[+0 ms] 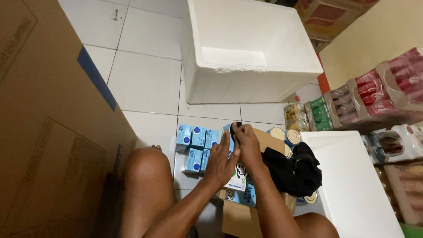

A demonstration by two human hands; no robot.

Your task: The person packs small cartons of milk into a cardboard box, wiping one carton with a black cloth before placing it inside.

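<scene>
My left hand (221, 161) and my right hand (246, 145) are together over an open cardboard box (264, 140), both gripping a small blue and white drink carton (230, 140) just above it. More cartons of the same kind (247, 194) lie inside the box below my wrists. Several small blue cartons (197, 145) stand in rows on the white tiled floor just left of my hands. My bare knee (147, 165) is at the lower left.
A large open white foam box (246, 48) stands on the floor ahead. Its white foam lid (352, 185) lies at the right. A black cloth (297, 169) and round cans (286, 135) sit beside the box. Shrink-wrapped bottle packs (370, 97) line the right. A big cardboard sheet (48, 119) stands left.
</scene>
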